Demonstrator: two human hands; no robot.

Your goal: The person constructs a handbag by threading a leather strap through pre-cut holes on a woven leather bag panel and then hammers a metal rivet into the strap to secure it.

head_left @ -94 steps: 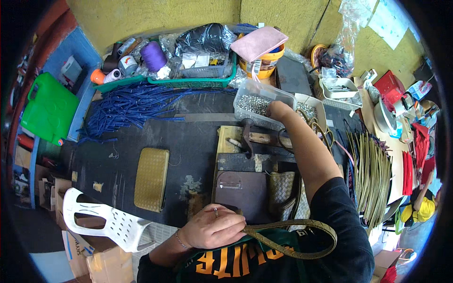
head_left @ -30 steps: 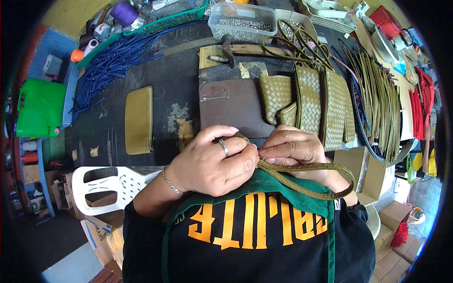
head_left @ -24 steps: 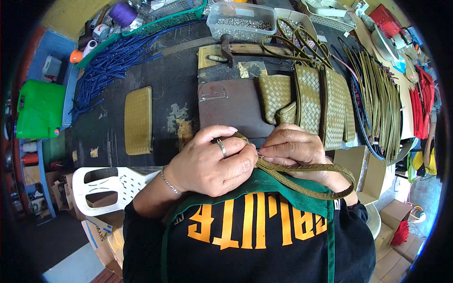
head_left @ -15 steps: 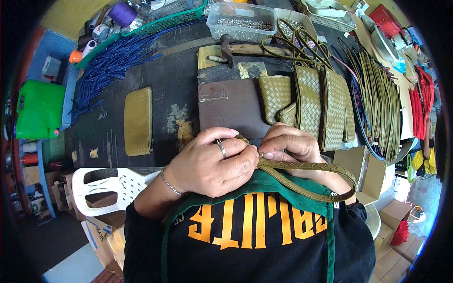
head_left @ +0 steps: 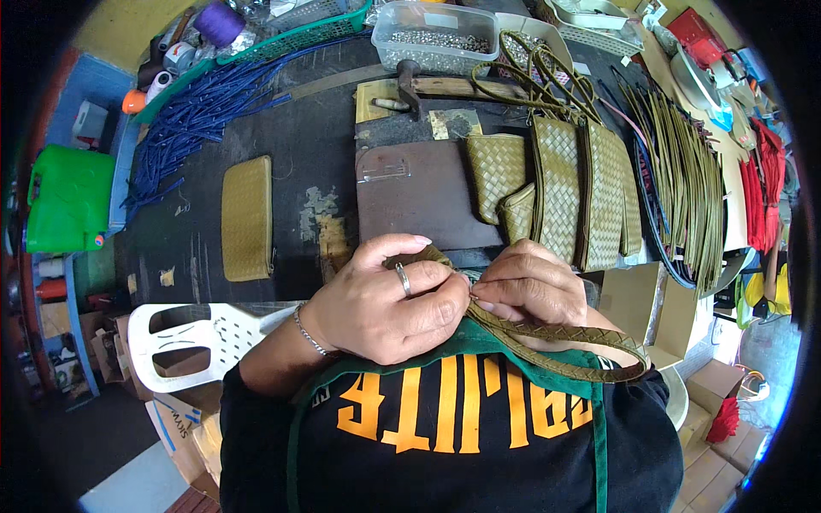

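Observation:
My left hand (head_left: 389, 299), with a ring and a chain bracelet, is closed on an olive woven piece (head_left: 434, 255); most of that piece is hidden behind the fingers. My right hand (head_left: 532, 286) pinches close beside it, at the end of an olive wrist strap (head_left: 629, 366). The strap runs right in a long loop, in front of my right wrist. Something tiny between the two sets of fingertips is too small to make out. Both hands are in front of my green-edged apron, at the near edge of the table.
On the dark table (head_left: 312, 145) lie a flat olive pouch (head_left: 248, 218), several woven pouches (head_left: 560, 188), a brown board (head_left: 419, 192) and a hammer (head_left: 410, 90). Blue strips (head_left: 184, 128) and olive strips (head_left: 684, 179) flank them. Behind stands a bin of metal fittings (head_left: 436, 43). A white chair (head_left: 201, 342) is at left.
My right hand has turned a little, its fingers drawn lower and closer together. The strap loop has sagged slightly downward. My left hand keeps its hold.

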